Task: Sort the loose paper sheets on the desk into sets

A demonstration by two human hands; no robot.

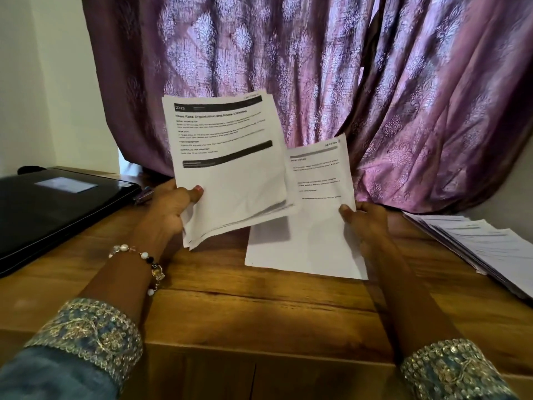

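Left hand: my left hand [170,209] grips a thick stack [227,166], thumb curled over its lower left corner, fingers behind it. The stack is lifted off the surface [259,310] and tilted up toward me.

Stack: the top page has a black header bar and a heading about a shoe rack. Several sheet edges fan out at its bottom corner, so it is clearly more than a few pages.

Right hand: my right hand [366,223] pinches one sheet [317,180] by its right edge, thumb on the front. The sheet stands upright just right of the stack, partly tucked behind it, with "SECTION" printed at its top corner.

Flat sheet: one blank-looking sheet [302,252] lies on the surface below and right of the stack, under the sheet I hold.

Pile: a fanned pile [478,249] of printed sheets lies well to the right of the stack, at the surface's edge.

Other things: a closed black laptop [57,209] sits left of the stack; a purple curtain [317,53] hangs behind it.

Progress: I judge the sorting to be midway. The pile looks like sheets already laid out, though I cannot tell whether it is one set or several. The stack in my left hand is what remains, and the single sheet has no place yet.
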